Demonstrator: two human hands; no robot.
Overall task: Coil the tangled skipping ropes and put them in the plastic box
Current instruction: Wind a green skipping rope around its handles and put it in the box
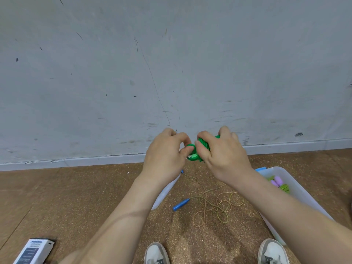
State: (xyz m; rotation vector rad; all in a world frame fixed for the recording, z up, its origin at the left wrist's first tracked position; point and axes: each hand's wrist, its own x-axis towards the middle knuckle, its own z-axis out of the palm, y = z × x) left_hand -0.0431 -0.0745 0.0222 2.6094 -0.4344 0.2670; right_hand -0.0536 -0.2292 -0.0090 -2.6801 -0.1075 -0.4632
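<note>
Head view: holding green skipping rope (pixel 202 147), wound into a tight bundle, up in front of scuffed grey wall (pixel 133 73), well above the floor. Clamping the bundle w/ R hand (pixel 222 155), fingers and thumb curled round it. Pinching w/ L hand (pixel 167 153) a green loop at bundle's left end, btwn thumb and bent forefinger.

Looking down past the forearms at brown speckled floor (pixel 76 197): second rope lying there w/ blue handle (pixel 181 205) and yellow-speckled cord (pixel 215 204) sprawling in loose tangled loops.

Seeing at right a translucent plastic box (pixel 302 197) resting on the floor, holding purple handles (pixel 277 181) w/ green bits just beside, partly hidden by R forearm. Showing under L forearm: whitish translucent piece (pixel 165 191), can't tell what. Showing at bottom edge: pale shoes (pixel 156 253); lying bottom left: small white-and-dark carton (pixel 34 251).
</note>
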